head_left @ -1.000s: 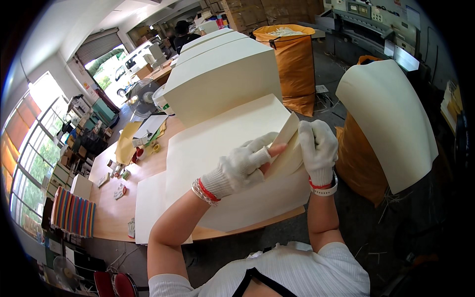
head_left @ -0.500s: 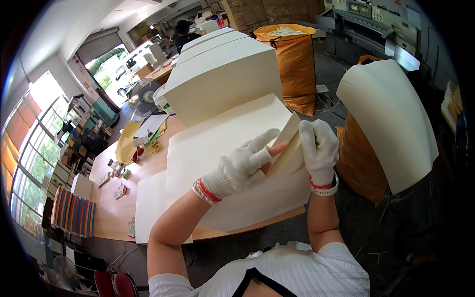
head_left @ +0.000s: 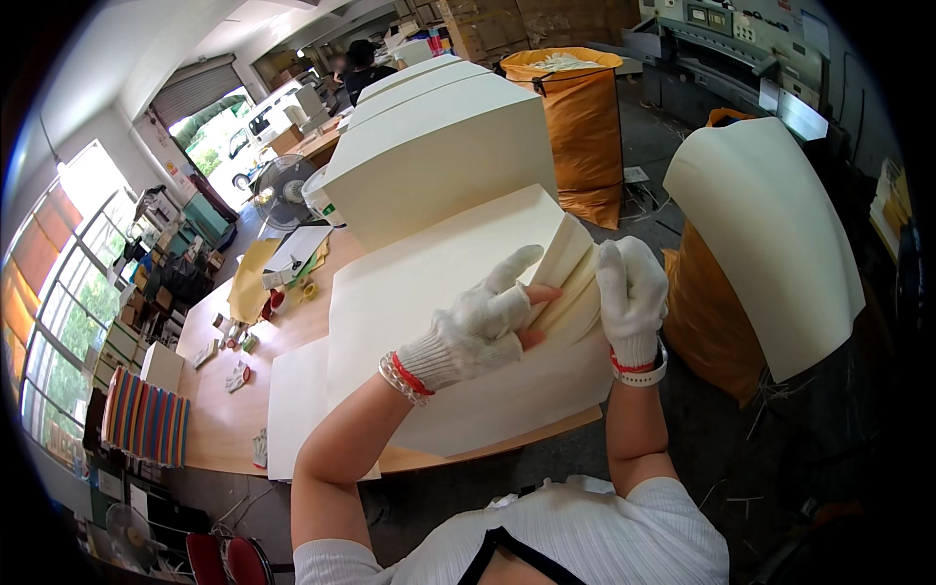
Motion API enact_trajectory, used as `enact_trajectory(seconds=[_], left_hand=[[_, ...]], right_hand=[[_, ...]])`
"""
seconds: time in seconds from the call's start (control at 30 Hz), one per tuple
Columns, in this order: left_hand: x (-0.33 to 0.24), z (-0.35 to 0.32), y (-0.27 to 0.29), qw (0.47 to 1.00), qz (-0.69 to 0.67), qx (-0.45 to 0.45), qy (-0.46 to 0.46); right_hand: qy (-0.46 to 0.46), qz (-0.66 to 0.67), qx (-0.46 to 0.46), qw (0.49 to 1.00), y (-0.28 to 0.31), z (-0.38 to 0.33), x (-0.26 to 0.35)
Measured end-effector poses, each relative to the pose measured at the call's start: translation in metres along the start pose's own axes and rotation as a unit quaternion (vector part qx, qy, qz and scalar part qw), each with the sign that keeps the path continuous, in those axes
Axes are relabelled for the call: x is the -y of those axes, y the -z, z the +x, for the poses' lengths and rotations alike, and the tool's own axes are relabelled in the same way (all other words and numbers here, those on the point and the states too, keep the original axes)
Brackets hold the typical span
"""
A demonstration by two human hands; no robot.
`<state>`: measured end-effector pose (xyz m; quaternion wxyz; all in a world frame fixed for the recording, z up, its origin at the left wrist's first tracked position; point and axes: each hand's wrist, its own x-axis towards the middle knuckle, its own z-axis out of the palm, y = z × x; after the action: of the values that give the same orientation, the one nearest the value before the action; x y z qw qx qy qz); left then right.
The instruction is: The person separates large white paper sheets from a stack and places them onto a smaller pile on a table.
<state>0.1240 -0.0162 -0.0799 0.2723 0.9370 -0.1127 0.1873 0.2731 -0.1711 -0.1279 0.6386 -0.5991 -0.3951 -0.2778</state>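
A stack of large cream paper sheets (head_left: 439,253) lies on the table in front of me, its right corner lifted and fanned into several curved layers. My left hand (head_left: 483,322), in a white knit glove with bare fingertips showing, is spread against the fanned sheets, its thumb and fingers apart. My right hand (head_left: 632,297), also gloved, has its fingers curled at the right edge of the lifted corner and pinches the sheets there. The glove hides the exact grip.
Behind the sheets stands a tall block of paper (head_left: 439,175). Orange sacks (head_left: 575,136) stand to the right, one under a large curved sheet (head_left: 770,244). On the wooden table (head_left: 219,419) at left are small jars, tape and gloves. A fan (head_left: 283,190) and a person (head_left: 363,70) are farther back.
The lifted corner has spread into more separate layers. My left fingers have opened and shifted slightly along the sheets; my right hand has stayed nearly in place.
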Motion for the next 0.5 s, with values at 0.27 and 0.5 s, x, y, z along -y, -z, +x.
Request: enact_trajectory(seconds=[0.27,0.5], left_hand=[[0.001,0.000,0.005,0.999,-0.003,0.048,0.003],[-0.003,0.001,-0.001,1.000,-0.015,-0.007,0.017]], right_hand=[[0.021,-0.041,0.001,0.999,-0.001,0.002,0.005],[-0.013,-0.011,-0.013,1.000,-0.002,0.001,0.003]])
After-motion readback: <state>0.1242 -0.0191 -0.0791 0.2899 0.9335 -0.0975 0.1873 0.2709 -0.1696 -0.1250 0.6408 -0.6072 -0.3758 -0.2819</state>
